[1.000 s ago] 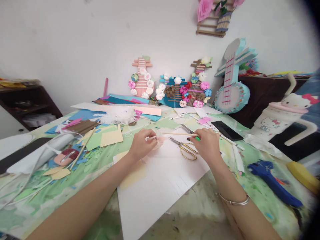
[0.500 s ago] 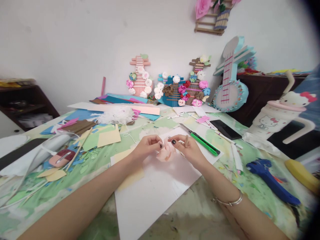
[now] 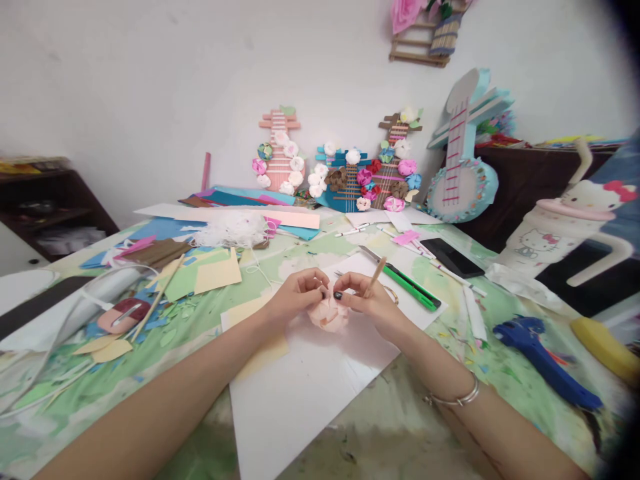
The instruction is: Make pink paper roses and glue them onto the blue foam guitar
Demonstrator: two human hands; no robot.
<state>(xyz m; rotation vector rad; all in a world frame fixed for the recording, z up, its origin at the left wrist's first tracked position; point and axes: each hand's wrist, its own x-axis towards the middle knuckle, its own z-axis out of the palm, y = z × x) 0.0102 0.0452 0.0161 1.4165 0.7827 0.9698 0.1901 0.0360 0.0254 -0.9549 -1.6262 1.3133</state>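
A pale pink paper flower is pinched at its top between both hands, above a white sheet. My left hand grips its left side with thumb and fingers. From the right, my right hand pinches the petals close to the left fingertips. A thin wooden stick pokes up from between the right hand's fingers. Behind that hand, partly hidden, are what look like scissors. A green utility knife lies just beyond, on the sheet's right part.
Paper scraps and a cable lie left. Decorated paper instruments stand at the back. At right are a phone, a blue glue gun, a yellow object and a white cup.
My right hand has closed in on the flower, and its fingertips now nearly meet the left ones. The wooden stick has tilted up and right. The flower looks rounder and more gathered.
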